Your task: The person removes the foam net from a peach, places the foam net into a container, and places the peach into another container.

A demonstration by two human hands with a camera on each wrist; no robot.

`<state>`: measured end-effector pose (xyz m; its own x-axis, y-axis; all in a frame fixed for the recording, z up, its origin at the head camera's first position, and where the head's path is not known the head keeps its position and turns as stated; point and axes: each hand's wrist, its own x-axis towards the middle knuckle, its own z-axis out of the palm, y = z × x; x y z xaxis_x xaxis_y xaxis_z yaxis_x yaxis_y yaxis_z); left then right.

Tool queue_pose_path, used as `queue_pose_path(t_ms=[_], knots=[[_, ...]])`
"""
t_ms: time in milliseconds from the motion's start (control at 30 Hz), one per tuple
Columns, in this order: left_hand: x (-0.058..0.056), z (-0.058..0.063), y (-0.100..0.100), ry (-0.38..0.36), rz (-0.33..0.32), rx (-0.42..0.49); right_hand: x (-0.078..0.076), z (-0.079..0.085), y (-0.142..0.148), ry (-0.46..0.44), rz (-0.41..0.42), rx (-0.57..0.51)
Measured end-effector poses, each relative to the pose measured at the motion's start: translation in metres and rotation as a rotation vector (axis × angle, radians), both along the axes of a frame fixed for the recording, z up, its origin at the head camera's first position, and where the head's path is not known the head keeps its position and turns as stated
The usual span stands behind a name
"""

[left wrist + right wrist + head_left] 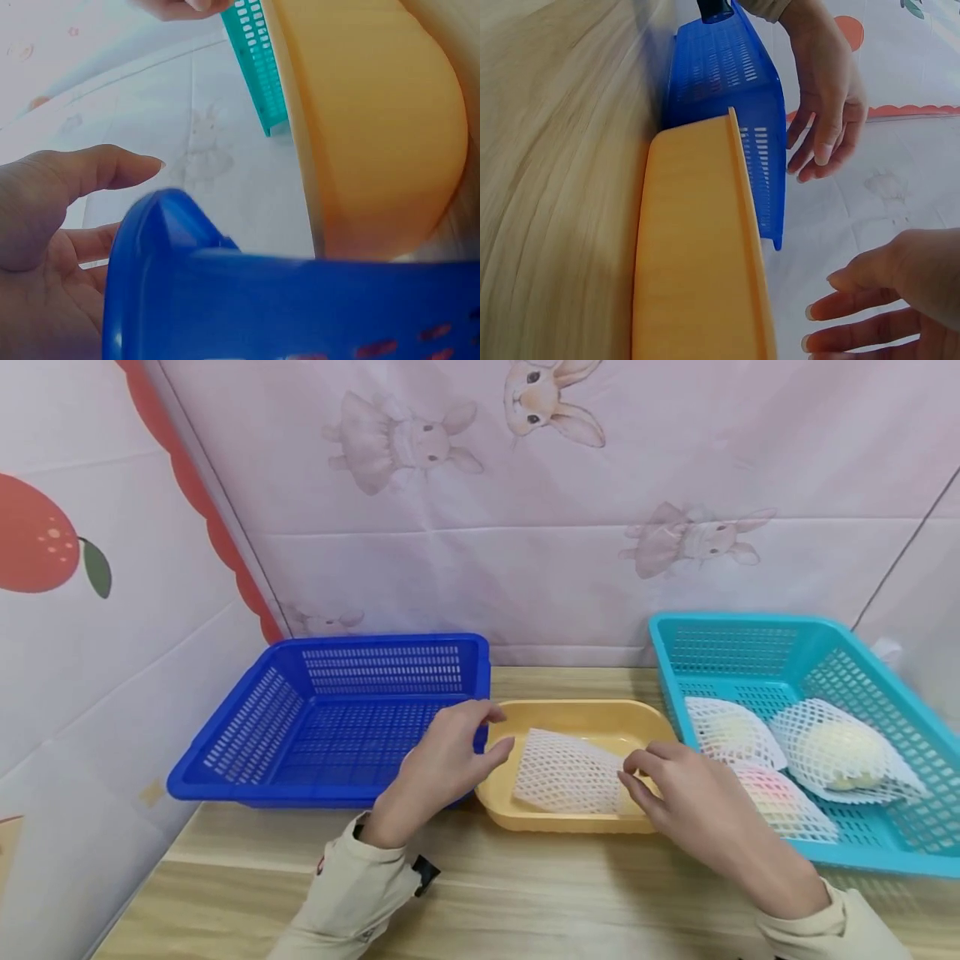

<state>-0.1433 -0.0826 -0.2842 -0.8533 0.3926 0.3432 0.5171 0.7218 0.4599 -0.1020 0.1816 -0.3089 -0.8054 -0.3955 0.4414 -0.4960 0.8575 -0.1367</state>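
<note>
A white foam net sleeve (567, 774) lies flat-looking in a shallow yellow tray (577, 824). My left hand (446, 758) hovers above the blue basket's right edge, at the tray's left end, with thumb and fingers spread apart around nothing. Over the tray's right end is my right hand (693, 802), its thumb and forefinger overlapping the sleeve's right corner in the head view. The right wrist view shows the same right hand (885, 300) above the tray's rim, fingers loosely bent and nothing between them.
A blue perforated basket (281, 792) with nothing visible inside stands left of the tray. To the right, a turquoise basket (750, 623) holds several net-wrapped rounded items, pale yellow and one pinkish (780, 793). Behind hangs a rabbit-print cloth (525, 585); all stands on a wooden table (540, 893).
</note>
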Motion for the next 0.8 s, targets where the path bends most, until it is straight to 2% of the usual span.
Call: queue_pose_path(t_ms=[200,433,600,800], knots=[[-0.001,-0.002,0.011,0.037,-0.068,0.039,0.007,0.006,0.012,0.084,0.019,-0.027],[0.000,-0.004,0.029,0.047,-0.145,0.034,0.010,0.011,0.030,0.175,0.043,-0.058],[0.000,-0.005,0.045,0.022,-0.198,0.042,0.007,0.016,0.048,0.155,0.010,-0.076],[0.003,-0.006,0.064,-0.007,-0.209,-0.008,0.003,0.021,0.071,0.068,-0.084,-0.049]])
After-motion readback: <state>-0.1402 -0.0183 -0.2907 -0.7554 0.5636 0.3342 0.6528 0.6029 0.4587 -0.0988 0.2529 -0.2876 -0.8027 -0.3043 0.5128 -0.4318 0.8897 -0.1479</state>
